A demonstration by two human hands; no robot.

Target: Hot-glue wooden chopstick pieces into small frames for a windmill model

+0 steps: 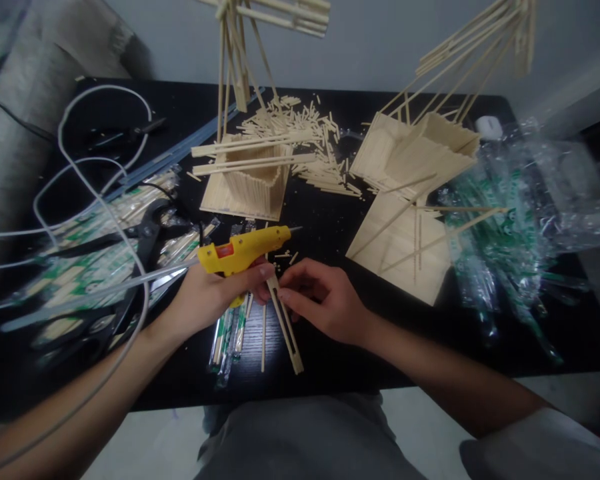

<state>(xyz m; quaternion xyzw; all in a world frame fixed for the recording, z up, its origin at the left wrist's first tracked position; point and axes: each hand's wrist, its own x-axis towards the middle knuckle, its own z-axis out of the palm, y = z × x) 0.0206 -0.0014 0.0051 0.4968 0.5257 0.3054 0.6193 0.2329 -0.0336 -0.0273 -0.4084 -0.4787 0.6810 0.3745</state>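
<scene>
Slotted stick piece, slim and pale, is held above the near edge of a black table, tilted with its lower end toward the person. Beyond it rise two stick models: the left model has a walled box on a flat base, and the right model leans near the far edge. Crumpled clear-and-green wrappers spread along the right; wrapped sticks cover the left, with dark tools and a white cable (looping widely) lying over them. In front of the right model lies a flat stick panel with a few thin sticks across it.

Left hand grips a yellow glue gun, nozzle pointing right, its thumb by the piece's upper end. Right hand is curled, fingertips at the piece's side; whether they pinch it, I cannot tell. Smallest are the cut stick bits, heaped between the models.
</scene>
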